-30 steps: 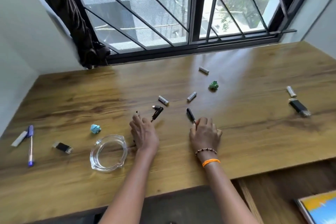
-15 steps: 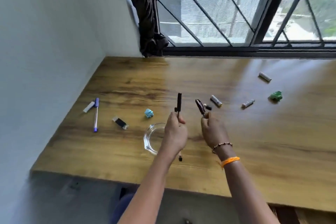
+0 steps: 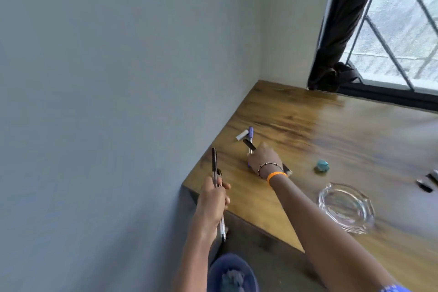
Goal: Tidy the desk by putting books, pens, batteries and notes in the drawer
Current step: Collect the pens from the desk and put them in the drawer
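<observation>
Gathering pens off the tabletop (image 3: 308, 140).
My left hand (image 3: 213, 199) grips pens; my right hand (image 3: 265, 159), pinching a black pen (image 3: 249, 144), must pinch the purple pen (image 3: 250, 134).

We held our left hand (image 3: 213, 197) upright off the desk's corner, fingers curled around pens. Our right hand (image 3: 264, 157) reached forward, arm extended, fingers pinching a pen, wrist banded.
</observation>
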